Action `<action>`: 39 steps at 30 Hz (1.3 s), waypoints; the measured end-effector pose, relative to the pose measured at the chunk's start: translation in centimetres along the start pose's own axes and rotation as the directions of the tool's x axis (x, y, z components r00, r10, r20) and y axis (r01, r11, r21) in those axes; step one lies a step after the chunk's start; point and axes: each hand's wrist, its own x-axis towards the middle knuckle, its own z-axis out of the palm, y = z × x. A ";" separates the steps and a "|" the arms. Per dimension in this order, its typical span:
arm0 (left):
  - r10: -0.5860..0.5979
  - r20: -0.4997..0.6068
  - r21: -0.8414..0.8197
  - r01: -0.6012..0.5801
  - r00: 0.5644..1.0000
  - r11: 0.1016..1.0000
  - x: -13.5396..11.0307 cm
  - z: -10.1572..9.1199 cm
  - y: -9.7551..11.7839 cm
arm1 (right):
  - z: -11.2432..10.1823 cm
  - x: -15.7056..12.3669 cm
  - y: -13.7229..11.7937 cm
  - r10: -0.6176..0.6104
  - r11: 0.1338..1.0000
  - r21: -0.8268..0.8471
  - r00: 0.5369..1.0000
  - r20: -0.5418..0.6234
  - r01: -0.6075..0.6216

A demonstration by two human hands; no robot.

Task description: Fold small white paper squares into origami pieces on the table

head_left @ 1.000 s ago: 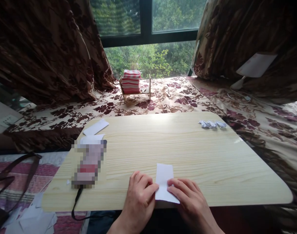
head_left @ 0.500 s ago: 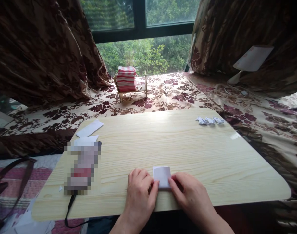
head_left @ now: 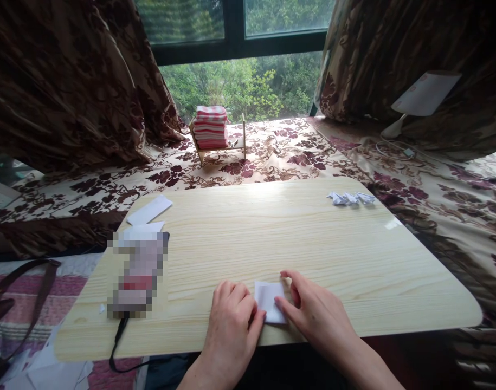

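A small white paper (head_left: 269,299), folded in half, lies flat near the front edge of the light wooden table (head_left: 272,238). My left hand (head_left: 231,319) rests at its left edge, fingers curled with the tips pressing on the paper. My right hand (head_left: 313,311) lies over its right side, forefinger and thumb pressing the sheet down. Neither hand lifts the paper off the table.
Three folded white paper pieces (head_left: 350,198) sit at the table's far right. Loose white slips (head_left: 149,210) lie at the far left beside a blurred object (head_left: 137,273) with a black cable (head_left: 118,346). A striped cloth stack (head_left: 210,128) stands on a small wooden rack beyond.
The upright paper strip was folded over into a short rectangle. My right hand then slid across its right side, pressing it flat; the left hand stayed at its left edge.
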 end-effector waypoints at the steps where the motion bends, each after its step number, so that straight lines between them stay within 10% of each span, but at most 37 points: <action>1: 0.007 0.006 -0.013 -0.007 1.000 1.000 -0.3 -0.1 0.0 | -0.1 0.0 -0.1 -0.008 1.000 0.004 1.000 0.016 0.008; 31: 0.139 -0.100 -0.071 -0.146 0.985 0.987 -3.7 -2.4 -0.1 | 0.4 -1.6 -3.4 -0.238 0.970 0.107 0.949 0.207 0.219; 36: 0.057 -0.261 0.249 0.010 0.964 0.968 0.0 -9.7 -7.5 | 0.6 -1.7 -2.8 -0.230 0.969 0.134 0.951 0.208 0.206; 39: -0.124 -0.253 0.558 0.249 0.960 0.791 1.7 -14.9 -14.8 | 1.0 -1.7 -2.2 -0.242 0.968 0.126 0.948 0.209 0.219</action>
